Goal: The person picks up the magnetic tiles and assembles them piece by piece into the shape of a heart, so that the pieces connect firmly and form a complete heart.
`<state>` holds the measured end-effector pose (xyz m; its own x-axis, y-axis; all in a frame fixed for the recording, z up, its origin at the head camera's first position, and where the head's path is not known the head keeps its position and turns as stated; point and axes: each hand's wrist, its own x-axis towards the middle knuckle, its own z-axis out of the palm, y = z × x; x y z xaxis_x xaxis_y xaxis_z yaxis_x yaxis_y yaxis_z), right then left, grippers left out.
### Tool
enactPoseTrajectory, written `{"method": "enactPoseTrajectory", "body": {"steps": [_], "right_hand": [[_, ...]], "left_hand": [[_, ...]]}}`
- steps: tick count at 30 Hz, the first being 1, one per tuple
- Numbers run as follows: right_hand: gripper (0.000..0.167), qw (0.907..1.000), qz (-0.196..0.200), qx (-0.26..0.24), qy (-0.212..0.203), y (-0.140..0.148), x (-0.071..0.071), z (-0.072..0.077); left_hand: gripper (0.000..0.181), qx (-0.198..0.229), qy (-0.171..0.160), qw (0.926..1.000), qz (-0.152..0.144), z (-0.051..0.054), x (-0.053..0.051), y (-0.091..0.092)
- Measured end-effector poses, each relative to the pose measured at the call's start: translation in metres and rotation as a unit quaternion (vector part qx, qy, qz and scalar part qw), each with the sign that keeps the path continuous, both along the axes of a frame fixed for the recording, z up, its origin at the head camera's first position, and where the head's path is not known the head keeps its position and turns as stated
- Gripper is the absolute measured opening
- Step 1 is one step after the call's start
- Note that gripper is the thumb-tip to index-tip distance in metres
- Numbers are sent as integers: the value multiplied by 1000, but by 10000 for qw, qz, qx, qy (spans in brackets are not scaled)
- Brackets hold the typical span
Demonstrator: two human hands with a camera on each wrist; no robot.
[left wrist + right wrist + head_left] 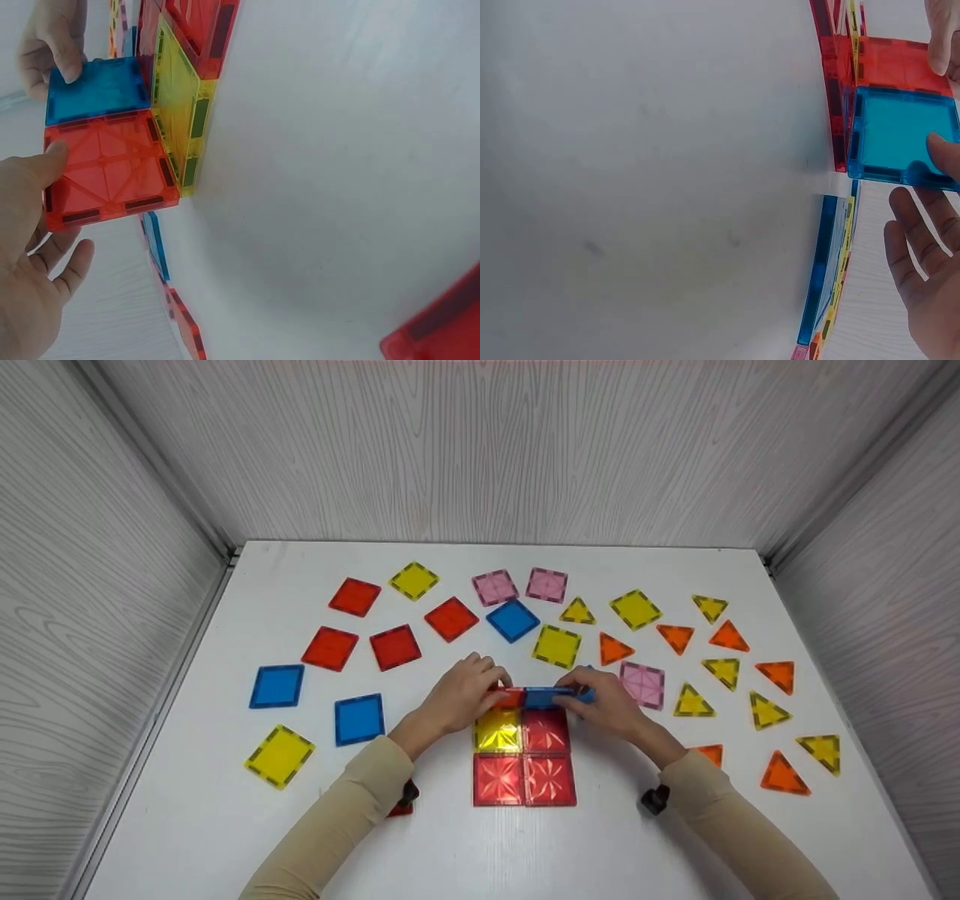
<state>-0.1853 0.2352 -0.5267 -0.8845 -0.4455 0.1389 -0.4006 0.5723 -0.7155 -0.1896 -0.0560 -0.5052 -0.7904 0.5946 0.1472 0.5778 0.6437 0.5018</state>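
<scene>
Four flat tiles form a two-by-two block: a yellow tile (498,733) at the back left and three red ones, such as the front right red tile (550,780). Along its back edge stand an upright red tile (109,169) and an upright blue tile (904,135), side by side. My left hand (463,694) pinches the red upright tile, thumb on its near face in the left wrist view. My right hand (604,701) pinches the blue one, its thumb on the face and other fingers behind.
Loose red, blue and yellow squares, such as a blue square (359,720), lie left and behind. Pink squares, including a pink tile (642,685), lie at the back and right. Yellow and orange triangles (784,774) spread over the right side. A red tile shows partly under the left forearm.
</scene>
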Motion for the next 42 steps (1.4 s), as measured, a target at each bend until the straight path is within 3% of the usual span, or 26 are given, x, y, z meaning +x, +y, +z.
{"method": "enactPoseTrajectory", "body": {"steps": [7, 11, 17, 27, 34, 42], "right_hand": [[18, 10000, 10, 53, -50, 1, 0, 0], [17, 10000, 75, -3, 43, 2, -1, -1], [18, 9996, 172, -31, 205, 3, -1, -3], [18, 9995, 193, 15, 255, 2, -1, -2], [19, 9998, 139, 22, 170, 3, 0, -1], [19, 9998, 155, 72, 129, 4, 0, -1]], "left_hand": [[26, 74, 67, 9999, 17, -1, -1, -3], [31, 64, 113, 9997, 196, 1, 2, -15], [35, -317, 319, 9961, 758, 1, 12, -55], [49, -744, 117, 9859, 1496, -13, 39, -133], [57, -966, 81, 9828, 1571, -27, 50, -167], [67, -1192, -126, 9811, 1516, -40, 57, -183]]}}
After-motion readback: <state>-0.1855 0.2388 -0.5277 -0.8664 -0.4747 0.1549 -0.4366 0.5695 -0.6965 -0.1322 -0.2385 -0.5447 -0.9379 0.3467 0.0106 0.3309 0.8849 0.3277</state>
